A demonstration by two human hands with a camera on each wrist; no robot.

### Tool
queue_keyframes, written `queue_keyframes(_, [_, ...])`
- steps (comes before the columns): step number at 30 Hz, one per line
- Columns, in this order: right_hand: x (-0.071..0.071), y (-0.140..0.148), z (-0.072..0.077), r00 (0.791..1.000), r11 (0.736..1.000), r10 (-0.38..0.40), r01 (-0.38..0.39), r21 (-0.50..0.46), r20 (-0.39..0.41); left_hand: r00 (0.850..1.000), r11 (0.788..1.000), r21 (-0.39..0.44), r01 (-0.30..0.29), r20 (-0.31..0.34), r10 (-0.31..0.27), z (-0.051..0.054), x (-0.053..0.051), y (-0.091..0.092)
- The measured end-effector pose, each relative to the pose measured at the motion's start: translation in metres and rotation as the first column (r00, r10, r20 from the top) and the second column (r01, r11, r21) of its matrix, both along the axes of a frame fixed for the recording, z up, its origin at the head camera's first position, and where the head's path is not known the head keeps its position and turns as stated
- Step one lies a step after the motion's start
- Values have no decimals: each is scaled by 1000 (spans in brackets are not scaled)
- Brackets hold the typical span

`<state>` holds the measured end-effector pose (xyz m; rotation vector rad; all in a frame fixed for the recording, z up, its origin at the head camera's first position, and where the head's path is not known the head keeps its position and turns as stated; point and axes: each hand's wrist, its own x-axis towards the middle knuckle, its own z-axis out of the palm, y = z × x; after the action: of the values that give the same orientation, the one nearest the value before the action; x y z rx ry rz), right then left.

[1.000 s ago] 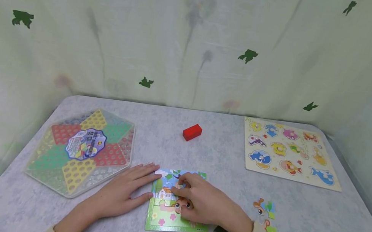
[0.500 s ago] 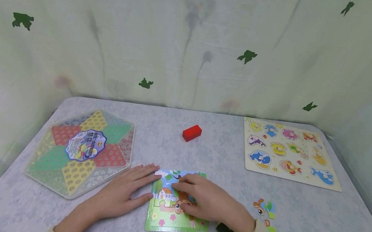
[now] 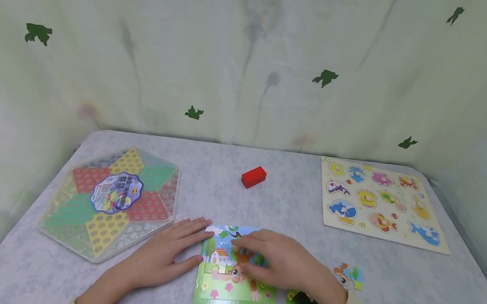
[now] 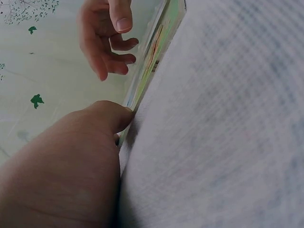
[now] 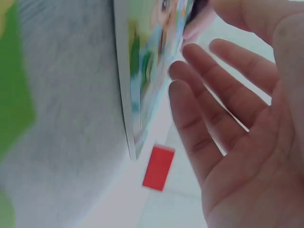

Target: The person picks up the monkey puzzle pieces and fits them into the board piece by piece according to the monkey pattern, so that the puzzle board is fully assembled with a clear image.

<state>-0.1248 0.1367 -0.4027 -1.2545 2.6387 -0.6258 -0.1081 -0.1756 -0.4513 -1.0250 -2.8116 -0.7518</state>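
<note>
A small jigsaw puzzle (image 3: 227,298) in a green-edged tray lies flat, showing a house, flowers and a brown cartoon animal. My left hand (image 3: 164,253) rests beside it, fingers extended, with fingertips and thumb at its left edge. Over the puzzle's right half hovers my right hand (image 3: 287,263); the right wrist view shows its fingers (image 5: 190,114) loosely bent, apart from the puzzle and holding nothing. It covers the upper right of the picture. To its right lies a loose puzzle piece (image 3: 352,275). Another green piece (image 3: 291,300) is partly hidden by the dark wrist camera.
At the left lies a hexagonal clear board-game box (image 3: 79,208) with coloured triangles. A red block (image 3: 253,177) sits behind the puzzle. The wooden animal peg board (image 3: 352,224) lies at the far right. Fabric walls surround the table (image 3: 221,189).
My right fingers have loosened from their pinch on the puzzle, and the hand has lifted and shifted right. More of the animal shows. My left hand stays at the edge. The head view tilts slightly.
</note>
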Motion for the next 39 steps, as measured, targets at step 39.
queue_keyframes(39, [2,132,14,945,967,-251,256,3,207,1000,1000,-24,3,14,-3,-1,0,-1])
